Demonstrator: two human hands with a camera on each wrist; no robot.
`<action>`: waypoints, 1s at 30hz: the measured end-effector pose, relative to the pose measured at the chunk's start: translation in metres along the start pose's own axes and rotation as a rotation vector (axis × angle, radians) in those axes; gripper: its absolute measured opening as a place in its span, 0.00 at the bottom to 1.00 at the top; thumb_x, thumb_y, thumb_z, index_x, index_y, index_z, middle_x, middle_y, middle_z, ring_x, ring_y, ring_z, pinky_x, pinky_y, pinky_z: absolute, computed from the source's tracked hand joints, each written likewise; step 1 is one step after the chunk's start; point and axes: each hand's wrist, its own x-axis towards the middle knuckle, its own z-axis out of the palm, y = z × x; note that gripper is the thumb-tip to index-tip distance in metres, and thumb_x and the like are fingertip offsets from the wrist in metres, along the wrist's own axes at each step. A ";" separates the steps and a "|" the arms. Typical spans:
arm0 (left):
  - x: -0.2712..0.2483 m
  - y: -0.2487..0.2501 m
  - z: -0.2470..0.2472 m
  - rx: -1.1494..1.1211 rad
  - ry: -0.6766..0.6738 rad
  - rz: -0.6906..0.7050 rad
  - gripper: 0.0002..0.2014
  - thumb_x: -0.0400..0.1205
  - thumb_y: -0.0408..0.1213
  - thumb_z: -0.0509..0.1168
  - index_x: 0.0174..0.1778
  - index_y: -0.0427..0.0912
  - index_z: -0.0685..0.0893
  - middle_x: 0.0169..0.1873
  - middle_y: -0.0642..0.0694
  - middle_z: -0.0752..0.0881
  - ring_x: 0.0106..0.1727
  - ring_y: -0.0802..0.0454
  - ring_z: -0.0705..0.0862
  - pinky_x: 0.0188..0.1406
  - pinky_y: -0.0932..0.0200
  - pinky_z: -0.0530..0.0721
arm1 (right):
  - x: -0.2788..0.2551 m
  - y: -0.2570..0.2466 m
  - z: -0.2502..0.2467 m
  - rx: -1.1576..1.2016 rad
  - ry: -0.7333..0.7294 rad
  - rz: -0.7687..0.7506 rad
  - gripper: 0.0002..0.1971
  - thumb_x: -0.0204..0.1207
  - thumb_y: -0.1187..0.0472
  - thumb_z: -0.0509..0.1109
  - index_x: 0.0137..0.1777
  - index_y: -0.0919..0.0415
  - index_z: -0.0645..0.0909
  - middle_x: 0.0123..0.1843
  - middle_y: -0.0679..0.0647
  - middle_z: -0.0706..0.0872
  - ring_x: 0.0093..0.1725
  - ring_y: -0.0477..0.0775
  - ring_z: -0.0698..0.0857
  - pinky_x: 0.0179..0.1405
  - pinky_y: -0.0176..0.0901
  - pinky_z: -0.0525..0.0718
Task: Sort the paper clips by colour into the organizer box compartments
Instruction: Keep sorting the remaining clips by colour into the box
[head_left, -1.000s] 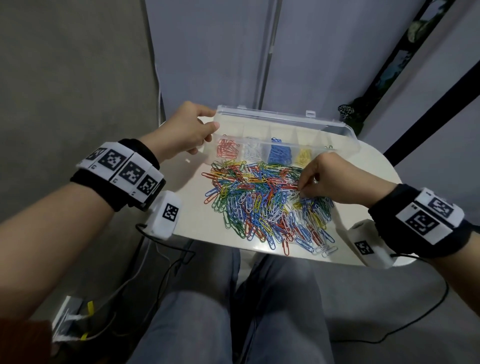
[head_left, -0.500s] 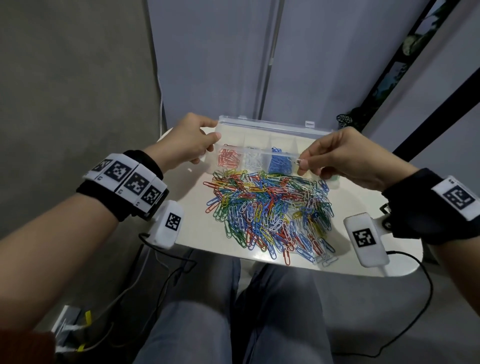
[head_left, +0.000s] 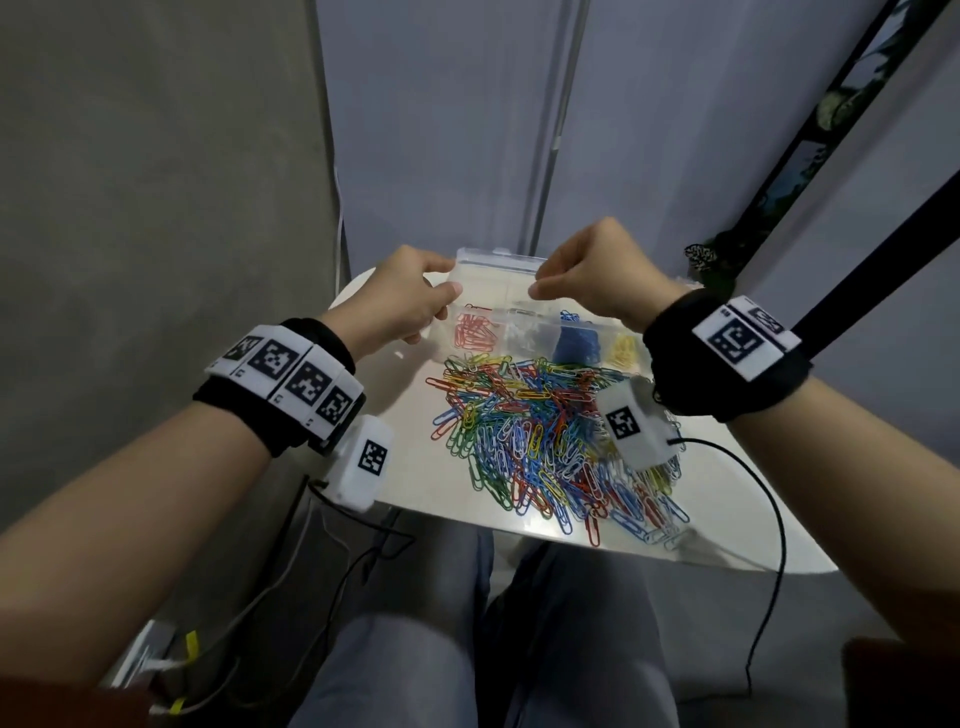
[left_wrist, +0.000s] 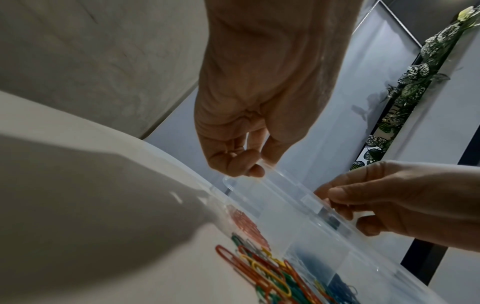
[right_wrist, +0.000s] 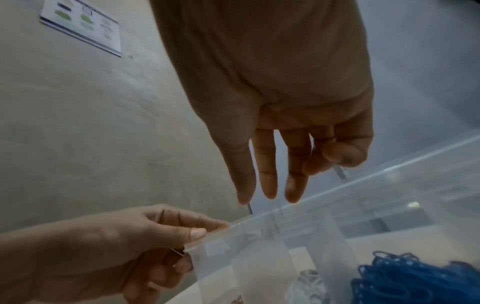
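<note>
While our left hand pinches the left end of the clear plastic organizer box between thumb and curled fingers, our right hand hovers over the box's middle, thumb and forefinger pressed together; in the right wrist view a small pale sliver shows at that pinch, too blurred for us to name, and the other three fingers hang straight and slightly spread. Standing at the far edge of the white round table, the box has its transparent lid raised. Its front compartments hold red paper clips, white paper clips, blue paper clips and yellow paper clips, left to right. Just in front of the box lies the mixed pile of coloured paper clips.
</note>
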 end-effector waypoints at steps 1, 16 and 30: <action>0.000 0.000 0.000 0.005 0.000 0.002 0.24 0.86 0.39 0.63 0.79 0.42 0.70 0.32 0.45 0.82 0.30 0.50 0.75 0.26 0.58 0.78 | 0.000 0.001 0.001 -0.008 0.011 0.000 0.10 0.67 0.61 0.82 0.45 0.65 0.89 0.33 0.53 0.84 0.24 0.44 0.76 0.20 0.32 0.71; 0.001 -0.003 0.000 -0.037 -0.002 0.001 0.23 0.86 0.39 0.63 0.79 0.43 0.71 0.32 0.45 0.82 0.30 0.51 0.73 0.27 0.57 0.78 | -0.058 0.048 -0.002 -0.506 -0.049 -0.107 0.16 0.67 0.71 0.72 0.45 0.49 0.91 0.43 0.54 0.90 0.39 0.55 0.83 0.38 0.42 0.77; 0.000 -0.002 -0.002 -0.020 -0.003 -0.004 0.24 0.86 0.40 0.63 0.79 0.43 0.70 0.34 0.45 0.83 0.31 0.51 0.74 0.29 0.57 0.79 | -0.054 0.055 0.002 -0.535 -0.115 -0.124 0.03 0.71 0.65 0.77 0.44 0.59 0.91 0.42 0.57 0.91 0.41 0.55 0.86 0.38 0.41 0.79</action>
